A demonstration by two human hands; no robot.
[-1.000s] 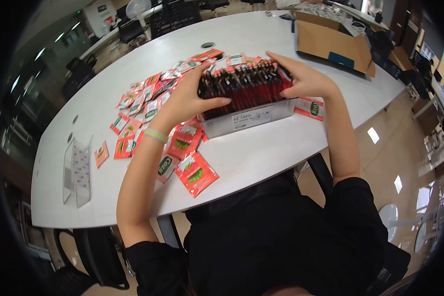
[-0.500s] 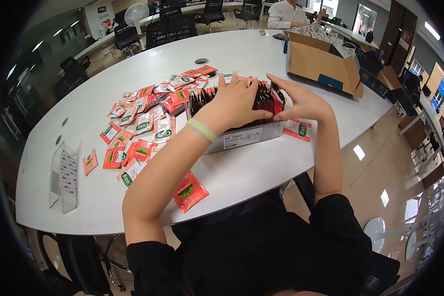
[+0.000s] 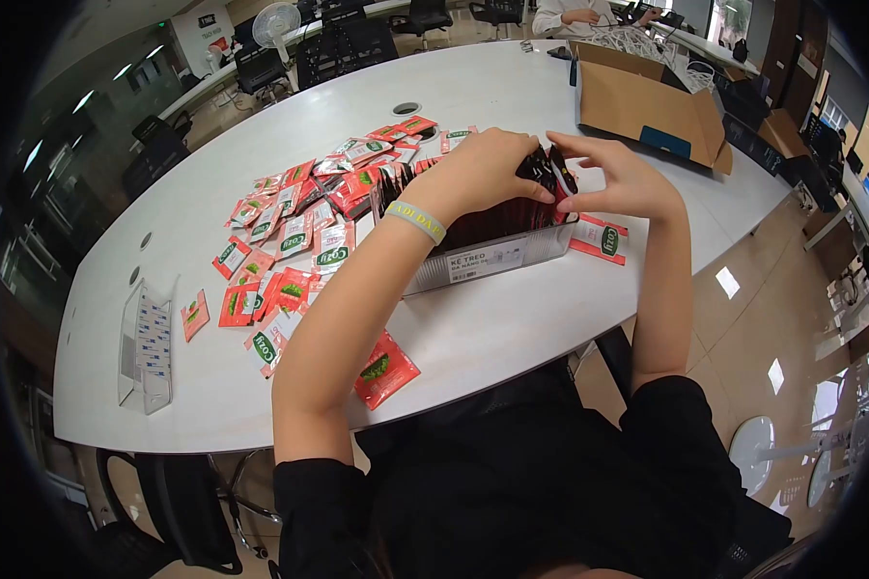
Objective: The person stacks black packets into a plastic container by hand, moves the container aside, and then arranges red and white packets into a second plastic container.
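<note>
A clear plastic bin [image 3: 541, 249] with a white label stands on the table in front of me, packed with a row of upright red and dark tea sachets [image 3: 478, 229]. My left hand [image 3: 483, 174], a pale band on its wrist, reaches over the row, its fingers and thumb closed around sachets near the right end. At that end, my right hand [image 3: 616, 181] pinches the last sachets between thumb and fingers; they lean slightly outward. One red Cozy sachet [image 3: 601, 238] lies flat beside the bin's right side, below my right hand.
Many loose Cozy sachets [image 3: 294, 234] are spread left of and behind the bin. A second clear plastic bin [image 3: 154, 362] lies at the far left. An open cardboard box [image 3: 637, 106] and white cables [image 3: 637, 43] are at the back right. Beyond them sits another person [image 3: 562, 17].
The view has shifted slightly, so the table appears farther right. My left hand has slid rightward along the row, closer to my right hand at the end sachets.
</note>
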